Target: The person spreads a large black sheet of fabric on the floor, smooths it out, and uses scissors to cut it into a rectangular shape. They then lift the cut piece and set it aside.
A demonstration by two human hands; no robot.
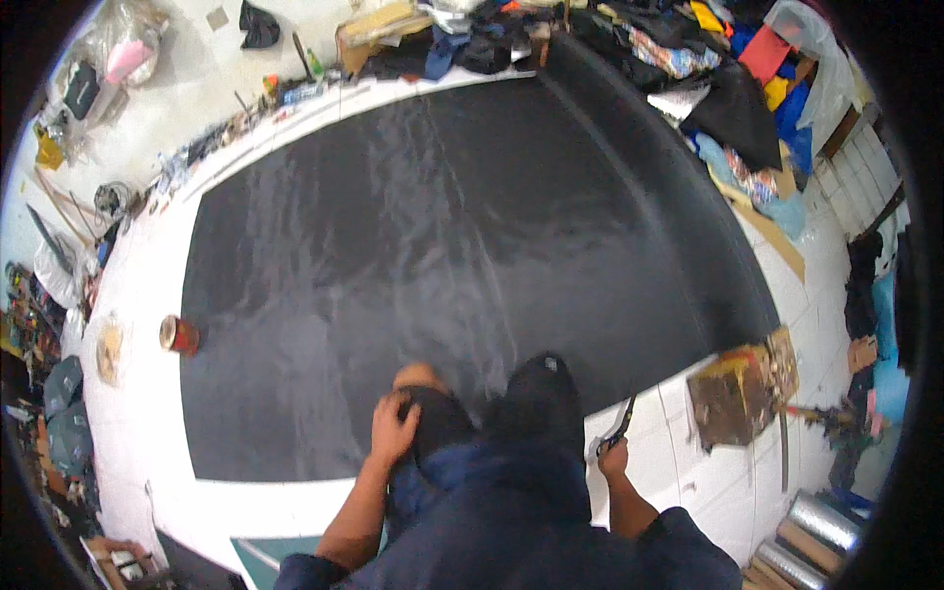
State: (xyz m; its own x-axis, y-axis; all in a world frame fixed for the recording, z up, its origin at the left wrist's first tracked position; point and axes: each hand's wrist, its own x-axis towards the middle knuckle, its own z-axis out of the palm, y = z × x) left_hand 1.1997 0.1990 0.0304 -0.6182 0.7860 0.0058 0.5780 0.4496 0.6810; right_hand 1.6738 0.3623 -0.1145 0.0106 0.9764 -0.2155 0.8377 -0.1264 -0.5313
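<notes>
So there's a big black sheet [413,226] spread over the white tiled floor [133,393], with its right side curling up into a roll [654,197]. The person's kneeling or crouching right at the near edge, knees over the sheet. Left hand [395,428] is just lying on the left knee, fingers a bit bent and loosely apart, nothing in it. Right hand [612,458] is wrapped around the handles of some dark scissors [620,427], blades pointing away toward the sheet's near edge. Can't tell if the tip actually touches it. There's a reddish can [179,335] at the left edge, and a beat-up, blocky brown thing [739,393] at the near right corner. Loads of clutter [723,88] piled past the roll, too.
</notes>
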